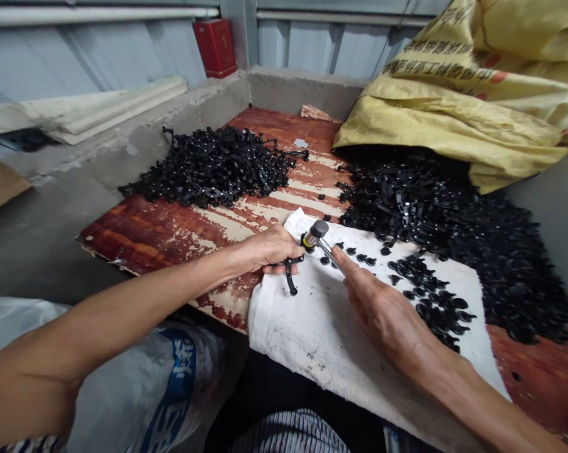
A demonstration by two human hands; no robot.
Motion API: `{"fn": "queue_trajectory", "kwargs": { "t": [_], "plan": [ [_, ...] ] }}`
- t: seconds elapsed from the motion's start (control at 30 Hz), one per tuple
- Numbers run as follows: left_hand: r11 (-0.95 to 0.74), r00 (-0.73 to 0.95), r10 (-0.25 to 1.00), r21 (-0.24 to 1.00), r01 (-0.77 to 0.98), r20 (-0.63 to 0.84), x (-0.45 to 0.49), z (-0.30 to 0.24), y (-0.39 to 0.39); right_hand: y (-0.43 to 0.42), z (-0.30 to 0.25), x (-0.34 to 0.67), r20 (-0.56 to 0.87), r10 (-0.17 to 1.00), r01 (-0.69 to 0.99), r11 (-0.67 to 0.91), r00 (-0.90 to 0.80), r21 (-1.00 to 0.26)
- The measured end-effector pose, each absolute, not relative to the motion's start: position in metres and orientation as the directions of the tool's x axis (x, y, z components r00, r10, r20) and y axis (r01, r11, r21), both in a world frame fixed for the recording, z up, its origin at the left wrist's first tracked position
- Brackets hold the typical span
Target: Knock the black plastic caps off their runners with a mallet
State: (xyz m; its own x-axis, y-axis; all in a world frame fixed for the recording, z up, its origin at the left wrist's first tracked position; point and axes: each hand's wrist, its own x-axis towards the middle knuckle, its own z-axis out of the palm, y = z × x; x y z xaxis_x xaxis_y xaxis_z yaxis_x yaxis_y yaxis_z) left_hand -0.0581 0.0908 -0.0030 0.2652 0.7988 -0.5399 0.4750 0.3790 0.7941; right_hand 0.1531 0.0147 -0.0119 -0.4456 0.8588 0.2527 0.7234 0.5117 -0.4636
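My left hand (277,246) is closed on a black jointed strip (290,277) near the left edge of a white cloth (302,321). One end of the strip hangs down below my fingers. My right hand (366,289) grips the handle of a small hammer (317,231) with a dark round face and a yellow band. The hammer's head is right beside my left fingertips, over a black part; whether they touch I cannot tell. Small black round pieces with stems (361,258) lie in a loose row on the cloth, and a cluster of more (444,308) lies farther right.
A heap of black jointed parts (217,167) covers the board's back left. Another large black heap (491,251) lies at right, partly under a yellow woven sack (444,119). The worn red-brown board (146,233) meets a low concrete ledge (293,88). A plastic bag (123,377) sits below left.
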Motion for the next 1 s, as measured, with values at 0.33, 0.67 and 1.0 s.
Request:
{"fn": "queue_trajectory", "kwargs": {
  "t": [0.33, 0.67, 1.0],
  "plan": [
    [0.074, 0.553, 0.720, 0.839, 0.539, -0.419, -0.054, 0.019, 0.063, 0.039, 0.005, 0.126, -0.141, 0.959, 0.263, -0.073, -0.247, -0.962],
    [0.437, 0.238, 0.877, 0.899, -0.035, -0.418, -0.069, 0.006, 0.032, 0.035, -0.002, 0.114, -0.159, 0.984, -0.077, -0.165, -0.085, -0.983],
    [0.504, 0.160, 0.859, 0.856, -0.111, -0.485, -0.067, 0.001, 0.079, 0.007, 0.002, 0.122, -0.233, 0.969, -0.085, -0.240, -0.086, -0.967]
  ]
}}
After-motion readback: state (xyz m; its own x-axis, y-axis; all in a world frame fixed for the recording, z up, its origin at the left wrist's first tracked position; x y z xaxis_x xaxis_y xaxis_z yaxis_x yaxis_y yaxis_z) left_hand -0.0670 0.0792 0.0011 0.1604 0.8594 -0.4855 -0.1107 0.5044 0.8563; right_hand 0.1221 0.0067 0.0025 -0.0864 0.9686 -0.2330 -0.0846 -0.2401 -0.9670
